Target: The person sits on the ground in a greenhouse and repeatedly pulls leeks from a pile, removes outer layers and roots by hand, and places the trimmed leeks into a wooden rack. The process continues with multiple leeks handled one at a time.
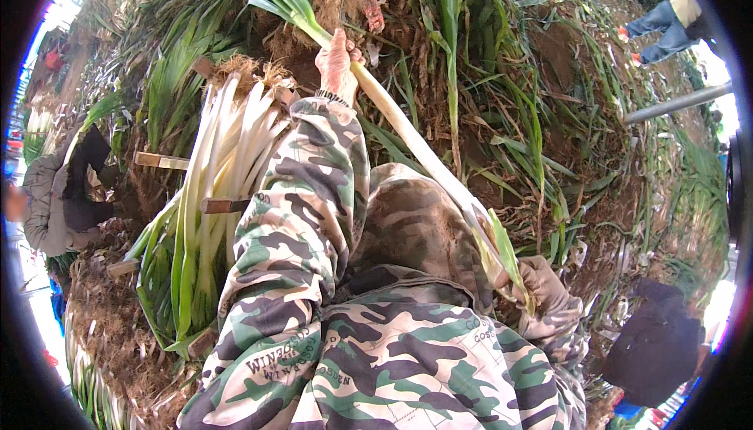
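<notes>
My left hand [339, 66], bare, is closed around a long leek-like stalk [406, 126] just below its green leaves at the top centre. The white stalk slants down to the right across my knee. At its lower end my right hand [529, 283] grips a peeled-back outer leaf [504, 248]; part of that hand's fingers is hidden by the leaf. Left of my camouflage sleeve, a bundle of similar stalks [197, 195] lies with roots up and green leaves down, between short wooden posts [162, 161]. My sleeve hides some of the bundle.
Loose green leaves and peelings [494, 77] cover the soil ahead. Rooted stalks [94, 383] are piled at the lower left. A person in a grey jacket [44, 206] is at the left, another in blue jeans [662, 30] at the upper right. A metal pole [676, 103] juts in at the right.
</notes>
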`<state>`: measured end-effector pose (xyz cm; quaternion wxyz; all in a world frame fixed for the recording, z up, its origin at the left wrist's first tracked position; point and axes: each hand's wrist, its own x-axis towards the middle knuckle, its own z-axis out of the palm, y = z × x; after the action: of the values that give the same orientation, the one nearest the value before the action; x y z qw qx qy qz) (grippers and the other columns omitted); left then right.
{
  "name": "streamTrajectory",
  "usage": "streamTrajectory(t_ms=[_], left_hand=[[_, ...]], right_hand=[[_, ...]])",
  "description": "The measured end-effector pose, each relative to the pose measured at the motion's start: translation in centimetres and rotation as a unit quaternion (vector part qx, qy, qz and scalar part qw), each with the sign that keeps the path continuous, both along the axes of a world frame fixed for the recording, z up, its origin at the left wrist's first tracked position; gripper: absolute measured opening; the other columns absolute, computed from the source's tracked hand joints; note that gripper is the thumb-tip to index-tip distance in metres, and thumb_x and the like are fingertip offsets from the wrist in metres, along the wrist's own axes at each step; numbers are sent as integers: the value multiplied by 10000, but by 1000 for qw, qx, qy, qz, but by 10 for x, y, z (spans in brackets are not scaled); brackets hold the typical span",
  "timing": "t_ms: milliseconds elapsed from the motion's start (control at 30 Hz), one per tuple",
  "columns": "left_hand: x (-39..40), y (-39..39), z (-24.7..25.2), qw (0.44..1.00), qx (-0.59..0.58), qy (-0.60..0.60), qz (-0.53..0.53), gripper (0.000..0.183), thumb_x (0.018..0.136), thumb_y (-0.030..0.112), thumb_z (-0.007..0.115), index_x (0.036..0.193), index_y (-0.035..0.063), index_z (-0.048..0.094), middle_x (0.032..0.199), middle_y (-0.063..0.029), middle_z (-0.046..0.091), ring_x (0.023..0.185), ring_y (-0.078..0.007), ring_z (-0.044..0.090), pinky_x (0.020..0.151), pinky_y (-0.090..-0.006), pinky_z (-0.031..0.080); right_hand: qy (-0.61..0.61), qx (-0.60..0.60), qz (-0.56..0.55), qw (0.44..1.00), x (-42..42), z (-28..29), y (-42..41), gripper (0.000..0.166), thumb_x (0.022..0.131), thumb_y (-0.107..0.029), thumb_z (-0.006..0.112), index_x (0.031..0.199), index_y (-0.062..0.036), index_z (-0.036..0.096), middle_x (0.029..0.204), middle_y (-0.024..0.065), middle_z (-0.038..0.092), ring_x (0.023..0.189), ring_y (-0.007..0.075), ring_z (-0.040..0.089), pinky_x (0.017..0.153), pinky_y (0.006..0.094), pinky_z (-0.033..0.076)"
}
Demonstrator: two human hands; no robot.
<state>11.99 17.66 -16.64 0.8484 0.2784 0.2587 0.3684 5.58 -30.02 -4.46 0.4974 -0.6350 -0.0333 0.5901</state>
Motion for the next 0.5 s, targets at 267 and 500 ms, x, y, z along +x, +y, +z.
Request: streamTrajectory(t_ms=[267,500], left_hand=[[23,-38,-24,999,-19,36,-21,230,873,213,659,766,92,495,581,-18,493,418,-136,462,395,-308,405],[-12,14,-20,990,70,50,115,253,837,285,703,806,92,543,626,4,510,497,-130,484,483,-289,474]], right_hand=[[-22,-45,-48,998,-45,26,-34,519,908,-492,546,859,9,670,658,-12,552,553,49,454,490,197,329],[-168,-221,103,955,-71,12,-165,353,899,-313,512,966,-1,662,777,143,641,690,196,613,603,339,477]])
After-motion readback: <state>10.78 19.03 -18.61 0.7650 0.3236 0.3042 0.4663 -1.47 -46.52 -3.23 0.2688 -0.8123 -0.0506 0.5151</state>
